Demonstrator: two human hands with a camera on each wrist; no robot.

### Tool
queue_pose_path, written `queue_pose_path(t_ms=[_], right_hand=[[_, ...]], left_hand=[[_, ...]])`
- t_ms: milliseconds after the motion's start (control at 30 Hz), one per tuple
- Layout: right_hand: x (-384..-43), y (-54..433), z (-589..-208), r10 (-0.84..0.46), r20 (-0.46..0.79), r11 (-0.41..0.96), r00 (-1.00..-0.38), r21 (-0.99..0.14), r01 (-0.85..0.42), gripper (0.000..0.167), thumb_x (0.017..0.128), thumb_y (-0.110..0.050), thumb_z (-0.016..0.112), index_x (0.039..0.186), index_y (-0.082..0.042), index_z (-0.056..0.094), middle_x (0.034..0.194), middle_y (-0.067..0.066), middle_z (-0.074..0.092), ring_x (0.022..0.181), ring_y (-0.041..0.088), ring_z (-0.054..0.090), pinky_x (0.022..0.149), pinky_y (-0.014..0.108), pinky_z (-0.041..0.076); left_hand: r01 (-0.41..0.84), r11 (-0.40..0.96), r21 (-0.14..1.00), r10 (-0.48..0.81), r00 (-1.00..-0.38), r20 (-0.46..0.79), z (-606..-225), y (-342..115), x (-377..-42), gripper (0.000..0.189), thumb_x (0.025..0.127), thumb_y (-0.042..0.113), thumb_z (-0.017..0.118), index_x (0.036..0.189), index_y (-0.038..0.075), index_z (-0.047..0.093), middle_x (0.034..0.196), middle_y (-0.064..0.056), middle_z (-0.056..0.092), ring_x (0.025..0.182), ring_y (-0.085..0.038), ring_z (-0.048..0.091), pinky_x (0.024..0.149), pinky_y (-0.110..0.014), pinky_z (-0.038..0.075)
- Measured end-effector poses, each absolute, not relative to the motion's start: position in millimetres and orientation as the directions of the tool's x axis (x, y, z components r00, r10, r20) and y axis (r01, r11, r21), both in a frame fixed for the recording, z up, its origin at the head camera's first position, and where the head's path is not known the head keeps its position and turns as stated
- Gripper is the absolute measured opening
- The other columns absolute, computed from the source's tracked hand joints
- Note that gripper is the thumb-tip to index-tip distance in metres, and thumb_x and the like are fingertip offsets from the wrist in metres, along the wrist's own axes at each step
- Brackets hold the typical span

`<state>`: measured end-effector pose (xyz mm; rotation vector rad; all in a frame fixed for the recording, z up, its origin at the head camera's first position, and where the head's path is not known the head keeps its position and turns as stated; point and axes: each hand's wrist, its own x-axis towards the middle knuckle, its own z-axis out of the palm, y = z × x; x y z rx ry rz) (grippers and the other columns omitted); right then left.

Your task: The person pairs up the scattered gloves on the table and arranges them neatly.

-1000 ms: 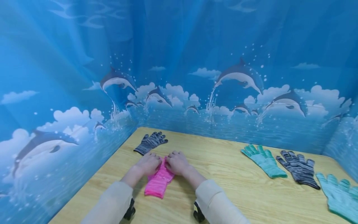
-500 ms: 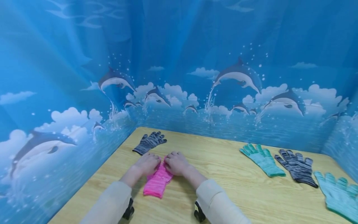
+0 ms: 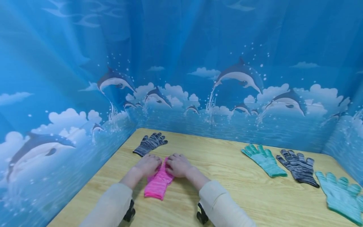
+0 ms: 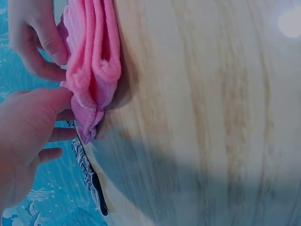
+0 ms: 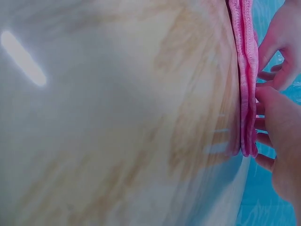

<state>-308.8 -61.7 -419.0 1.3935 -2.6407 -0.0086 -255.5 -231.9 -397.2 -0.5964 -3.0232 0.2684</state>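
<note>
A pink knitted glove (image 3: 158,185) lies on the table between both hands, its cuff toward the person. Folded layers of it (image 4: 96,52) show in the left wrist view. My left hand (image 3: 148,165) pinches its far left edge, with thumb and forefinger at the fabric. My right hand (image 3: 178,165) holds the opposite edge, with thumb and fingertips (image 5: 261,123) against the cloth in the right wrist view. The two hands are close together, and the far end of the glove is partly hidden under them. Just beyond the left hand lies a black-and-grey glove (image 3: 150,144), spread flat.
On the right side of the wooden table (image 3: 215,164) lie a green glove (image 3: 265,160), another black-and-grey glove (image 3: 297,167) and a second green glove (image 3: 340,196). A blue dolphin-print curtain (image 3: 181,63) stands behind the table and along its left side.
The head view has shifted slightly, so everything sits a little further left. Both hands stay on the pink glove, with hardly any movement.
</note>
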Motion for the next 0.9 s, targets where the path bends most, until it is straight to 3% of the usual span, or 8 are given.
queue_pose_path(t_ms=[467, 700, 900], right_hand=[[-307.8, -64.8, -417.7, -0.820, 0.118, 0.571, -0.560, 0.087, -0.816, 0.040, 0.091, -0.045, 0.050, 0.121, -0.019, 0.059, 0.126, 0.000, 0.053, 0.119, 0.018, 0.044, 0.099, 0.038, 0.035], [-311.4, -61.8, -416.3, -0.814, 0.103, 0.577, -0.571, 0.038, -0.816, 0.043, 0.092, -0.045, 0.049, 0.125, -0.017, 0.056, 0.128, 0.002, 0.052, 0.120, 0.020, 0.044, 0.099, 0.040, 0.035], [-318.8, -50.4, -410.2, -0.803, 0.152, 0.581, -0.576, -0.015, -0.814, 0.037, 0.093, -0.038, 0.052, 0.119, -0.013, 0.060, 0.117, 0.003, 0.059, 0.112, 0.020, 0.051, 0.095, 0.036, 0.040]], left_hand=[[0.390, 0.902, -0.185, 0.401, -0.916, 0.024, -395.2, -233.8, -258.3, 0.024, 0.087, 0.023, 0.061, 0.107, 0.009, 0.065, 0.115, -0.009, 0.062, 0.113, -0.029, 0.052, 0.101, -0.048, 0.031], [0.391, 0.913, -0.112, 0.400, -0.914, 0.066, -390.7, -237.3, -261.3, 0.019, 0.086, 0.020, 0.062, 0.100, 0.008, 0.066, 0.105, -0.009, 0.064, 0.105, -0.029, 0.055, 0.095, -0.049, 0.036], [0.362, 0.930, -0.064, 0.367, -0.924, 0.108, -381.4, -250.3, -266.0, 0.024, 0.087, 0.020, 0.062, 0.105, 0.005, 0.066, 0.107, -0.010, 0.064, 0.104, -0.031, 0.055, 0.094, -0.051, 0.036]])
